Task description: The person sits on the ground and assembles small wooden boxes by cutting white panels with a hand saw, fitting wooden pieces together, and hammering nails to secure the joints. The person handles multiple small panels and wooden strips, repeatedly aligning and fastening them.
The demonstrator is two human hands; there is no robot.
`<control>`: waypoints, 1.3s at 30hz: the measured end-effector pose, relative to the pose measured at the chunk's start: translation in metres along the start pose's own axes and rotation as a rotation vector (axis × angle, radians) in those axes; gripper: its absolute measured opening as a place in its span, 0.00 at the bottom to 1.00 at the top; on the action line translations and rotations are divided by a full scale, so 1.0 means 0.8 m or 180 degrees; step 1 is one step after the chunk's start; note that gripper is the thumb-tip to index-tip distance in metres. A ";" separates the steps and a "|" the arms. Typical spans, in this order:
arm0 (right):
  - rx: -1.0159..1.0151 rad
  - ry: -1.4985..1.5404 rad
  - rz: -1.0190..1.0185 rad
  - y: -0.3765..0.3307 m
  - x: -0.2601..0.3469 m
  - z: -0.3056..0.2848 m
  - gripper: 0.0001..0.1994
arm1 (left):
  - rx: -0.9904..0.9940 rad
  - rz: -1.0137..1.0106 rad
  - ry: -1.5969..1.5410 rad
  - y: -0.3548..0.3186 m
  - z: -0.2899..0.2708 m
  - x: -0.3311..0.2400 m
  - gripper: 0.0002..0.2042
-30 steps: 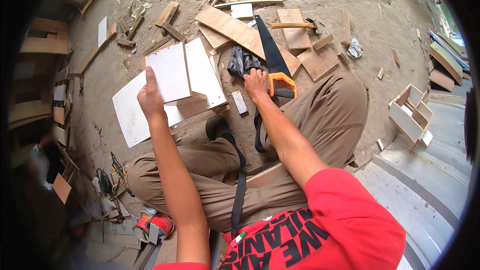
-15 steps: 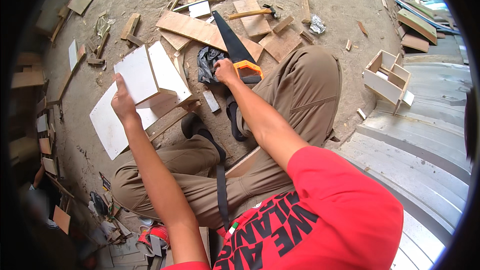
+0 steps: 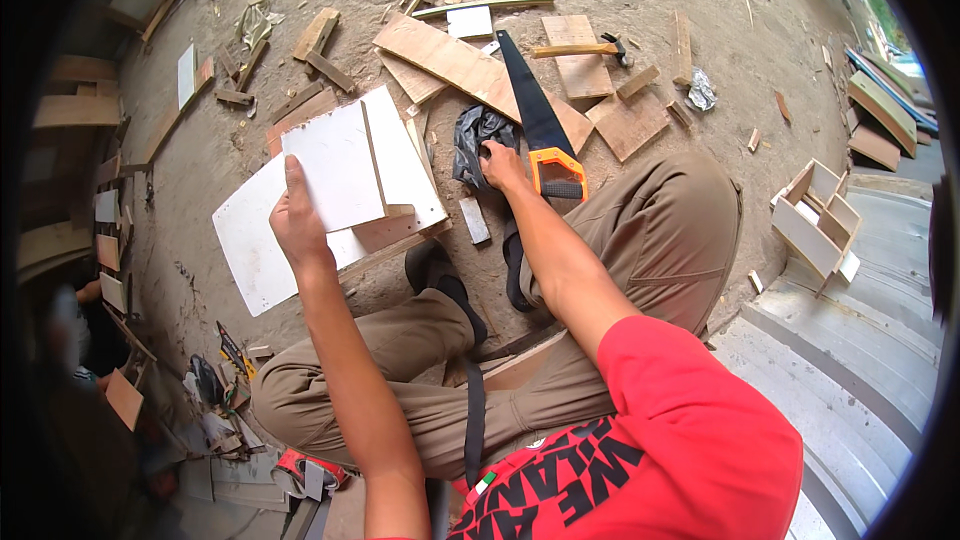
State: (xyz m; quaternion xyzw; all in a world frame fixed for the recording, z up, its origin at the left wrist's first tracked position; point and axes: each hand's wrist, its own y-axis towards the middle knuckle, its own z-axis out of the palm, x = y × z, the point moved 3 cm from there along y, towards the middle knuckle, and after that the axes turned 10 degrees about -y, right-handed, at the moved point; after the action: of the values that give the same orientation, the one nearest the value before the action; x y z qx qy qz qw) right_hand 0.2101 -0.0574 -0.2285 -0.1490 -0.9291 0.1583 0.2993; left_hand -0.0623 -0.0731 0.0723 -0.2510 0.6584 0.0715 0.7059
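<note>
Since half a second ago my view has swung a little, and both hands have kept their places: the left on the panel, the right at the bag.

Fingers of my left hand (image 3: pixel 296 225) are clenched on the near edge of a square white laminated board panel (image 3: pixel 335 175), thumb on top, holding it tilted up off the ground, I judge so its face can be checked or lined up. It overlaps a second white panel (image 3: pixel 405 165) just behind it, and a larger white sheet (image 3: pixel 250 250) lies flat on the dirt under my hand, just nearer me than the raised panel.

Fingers of my right hand (image 3: pixel 502 165) are curled into a crumpled black plastic bag (image 3: pixel 475 140), to the right of the raised panel; I cannot tell whether they grip something inside. Touching that hand's far side lies a handsaw with a black blade and orange handle (image 3: pixel 545 135), handle toward me, probably so it stays within reach.

Further right of the panel, offcuts of brown plywood (image 3: pixel 470 65) and a hammer (image 3: pixel 585 48) are scattered on the dirt floor (image 3: pixel 720 50), and a small open white box frame (image 3: pixel 815 220) sits by the concrete steps.
</note>
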 end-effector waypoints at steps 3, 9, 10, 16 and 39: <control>-0.0406 -0.0113 0.0130 0.002 0.009 0.000 0.19 | -0.0028 -0.0052 -0.0016 -0.001 -0.002 0.000 0.26; -0.1340 -0.0741 0.0294 -0.015 0.017 0.001 0.27 | -0.0055 -0.0082 0.0044 -0.003 0.000 -0.003 0.26; -0.1344 -0.0685 0.0223 -0.017 0.017 0.001 0.25 | -0.0041 -0.0086 0.0002 -0.002 0.000 -0.003 0.25; -0.0862 -0.0732 0.0122 -0.015 0.009 0.007 0.13 | 0.0051 -0.0060 0.0110 -0.002 0.001 -0.003 0.25; 0.0329 -0.0761 0.0031 0.029 -0.012 -0.037 0.12 | 0.0028 -0.0050 -0.0049 -0.003 0.002 -0.002 0.26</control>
State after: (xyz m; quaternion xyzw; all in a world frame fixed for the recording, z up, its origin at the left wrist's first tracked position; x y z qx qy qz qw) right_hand 0.2399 -0.0341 -0.2196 -0.1179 -0.9480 0.2240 0.1930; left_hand -0.0599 -0.0741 0.0746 -0.2526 0.6512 0.0650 0.7127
